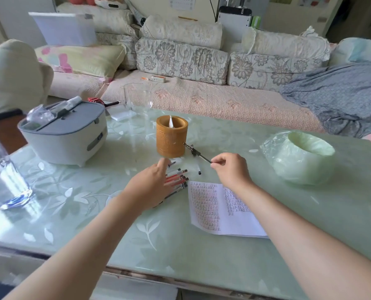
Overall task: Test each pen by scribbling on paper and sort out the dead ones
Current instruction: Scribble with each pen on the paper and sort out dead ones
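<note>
Wide tabletop (201,245), scribbled paper (221,210) near the right wrist, pen holder (171,137) beyond. Left hand (152,187) lies straight-fingered over the pen pile (179,179). Right hand (230,167) pinches a dark pen (196,153) by its end, beside the holder. Risk: that thin pinch slips and the pen lands among the pile, unsorted.

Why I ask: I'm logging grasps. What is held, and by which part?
The right hand pinches a black pen by its near end; the left hand holds nothing.
</note>
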A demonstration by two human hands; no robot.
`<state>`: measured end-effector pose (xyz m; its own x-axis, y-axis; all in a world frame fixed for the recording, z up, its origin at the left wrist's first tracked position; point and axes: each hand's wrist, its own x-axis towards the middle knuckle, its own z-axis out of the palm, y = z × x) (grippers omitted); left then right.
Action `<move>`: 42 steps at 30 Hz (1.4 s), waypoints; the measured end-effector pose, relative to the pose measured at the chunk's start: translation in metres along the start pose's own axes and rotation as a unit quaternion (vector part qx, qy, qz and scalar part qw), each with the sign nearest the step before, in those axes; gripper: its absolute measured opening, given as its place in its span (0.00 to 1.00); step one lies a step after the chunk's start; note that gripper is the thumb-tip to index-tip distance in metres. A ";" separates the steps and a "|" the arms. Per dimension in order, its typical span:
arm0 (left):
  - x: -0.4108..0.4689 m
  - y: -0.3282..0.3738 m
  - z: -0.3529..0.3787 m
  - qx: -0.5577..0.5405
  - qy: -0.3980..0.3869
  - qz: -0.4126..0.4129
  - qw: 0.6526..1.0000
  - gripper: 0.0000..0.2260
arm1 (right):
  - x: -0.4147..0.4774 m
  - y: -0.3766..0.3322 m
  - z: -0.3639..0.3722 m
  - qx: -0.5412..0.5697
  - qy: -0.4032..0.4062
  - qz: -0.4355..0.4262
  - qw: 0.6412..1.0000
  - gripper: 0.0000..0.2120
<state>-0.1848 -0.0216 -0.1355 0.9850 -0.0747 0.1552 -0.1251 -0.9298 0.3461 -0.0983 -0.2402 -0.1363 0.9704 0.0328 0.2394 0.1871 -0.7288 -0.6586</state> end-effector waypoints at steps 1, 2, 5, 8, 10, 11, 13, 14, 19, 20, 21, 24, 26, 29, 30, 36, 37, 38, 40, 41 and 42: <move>-0.001 -0.002 0.001 0.017 -0.010 0.011 1.000 0.19 | 0.003 0.001 0.000 -0.013 0.007 0.013 1.000 0.03; -0.002 -0.003 0.002 0.036 -0.021 0.024 0.999 0.14 | 0.006 0.004 0.002 -0.027 0.009 0.031 0.999 0.03; -0.002 -0.004 0.004 0.071 -0.039 0.041 0.996 0.09 | 0.013 0.006 0.009 -0.070 -0.001 0.082 0.994 0.07; 0.001 -0.006 0.003 0.081 -0.024 0.042 0.996 0.07 | 0.018 -0.001 0.017 -0.120 -0.005 0.106 0.987 0.08; 0.003 -0.005 0.003 0.092 -0.020 0.051 0.994 0.09 | 0.020 -0.008 0.023 -0.133 -0.019 0.105 0.985 0.07; 0.003 -0.005 0.003 0.094 -0.018 0.055 0.994 0.09 | 0.020 -0.010 0.026 -0.125 -0.024 0.102 0.987 0.07; 0.004 -0.003 0.004 0.092 -0.019 0.060 0.994 0.07 | 0.022 -0.012 0.033 -0.110 -0.037 0.086 0.989 0.07; 0.004 -0.002 0.004 0.088 -0.022 0.058 0.994 0.06 | 0.023 -0.012 0.037 -0.105 -0.049 0.073 0.991 0.10; 0.005 -0.001 0.004 0.072 -0.034 0.037 0.996 0.05 | 0.020 -0.015 0.038 -0.138 -0.070 0.017 0.988 0.15; 0.005 0.000 0.005 0.072 -0.033 0.035 0.996 0.04 | 0.018 -0.017 0.035 -0.149 -0.067 -0.007 0.987 0.12; 0.005 0.000 0.005 0.073 -0.032 0.034 0.996 0.04 | 0.015 -0.020 0.033 -0.150 -0.071 -0.038 0.985 0.09; 0.004 -0.002 0.004 0.073 -0.034 0.034 0.996 0.07 | -0.002 -0.037 0.025 -0.125 -0.151 -0.151 0.969 0.05; 0.003 -0.003 0.002 0.066 -0.035 0.038 0.996 0.09 | -0.017 -0.044 0.024 -0.143 -0.203 -0.209 0.946 0.05; 0.000 -0.006 -0.002 0.045 -0.052 0.040 0.997 0.11 | -0.029 -0.046 0.027 -0.188 -0.228 -0.283 0.913 0.08; -0.002 -0.007 -0.004 0.037 -0.064 0.041 0.996 0.11 | -0.031 -0.046 0.028 -0.200 -0.233 -0.302 0.903 0.08; -0.012 -0.015 -0.011 0.038 -0.102 0.055 0.993 0.11 | -0.031 -0.048 0.034 -0.300 -0.193 -0.408 0.841 0.09; -0.013 -0.015 -0.012 0.035 -0.102 0.055 0.993 0.11 | -0.030 -0.049 0.032 -0.298 -0.185 -0.412 0.841 0.08; -0.014 -0.015 -0.013 0.031 -0.101 0.056 0.993 0.12 | -0.029 -0.051 0.028 -0.287 -0.181 -0.411 0.846 0.07; -0.014 -0.015 -0.014 0.022 -0.091 0.058 0.994 0.12 | -0.027 -0.053 0.017 -0.260 -0.174 -0.402 0.861 0.06; -0.014 -0.014 -0.016 0.018 -0.086 0.060 0.994 0.11 | -0.026 -0.053 0.011 -0.252 -0.167 -0.395 0.868 0.05; -0.013 -0.013 -0.018 0.017 -0.085 0.060 0.994 0.11 | -0.026 -0.052 0.006 -0.246 -0.158 -0.387 0.875 0.04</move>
<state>-0.1983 -0.0019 -0.1259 0.9695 -0.2428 0.0341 -0.2416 -0.9219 0.3028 -0.1320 -0.1990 -0.1123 0.5915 0.7765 0.2175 0.7928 -0.6092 0.0190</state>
